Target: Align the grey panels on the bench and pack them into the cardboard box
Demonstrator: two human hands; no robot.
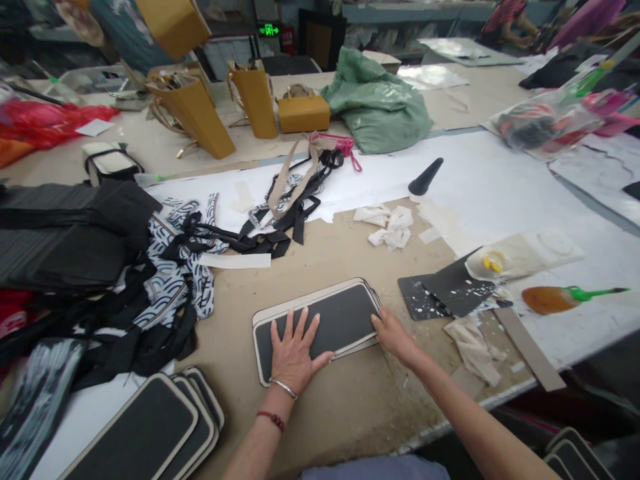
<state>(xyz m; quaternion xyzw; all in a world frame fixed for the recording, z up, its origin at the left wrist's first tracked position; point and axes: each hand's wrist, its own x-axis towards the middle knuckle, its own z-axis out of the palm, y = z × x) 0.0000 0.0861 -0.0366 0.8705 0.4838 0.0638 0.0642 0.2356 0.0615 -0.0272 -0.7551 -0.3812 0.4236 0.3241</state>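
Note:
A rounded rectangular dark grey panel with a cream border [345, 317] lies on the brown work surface in front of me, on top of at least one similar piece whose edges show at the back and front. My left hand [294, 353] is spread flat on its left half, fingers apart, with a bangle and a red bead bracelet at the wrist. At the panel's right end, my right hand [393, 335] pinches the edge, thumb on top and the other fingers mostly hidden. A stack of similar bordered panels [145, 427] sits at the lower left.
Black and patterned straps [185, 267] heap up at left beside a dark stack [65, 233]. To the right are a glue-spattered dark board [425, 297], an amber bottle with a green nozzle [547, 299] and crumpled cloth [475, 347]. Mustard bags [255, 100] and a green sack [380, 107] stand behind.

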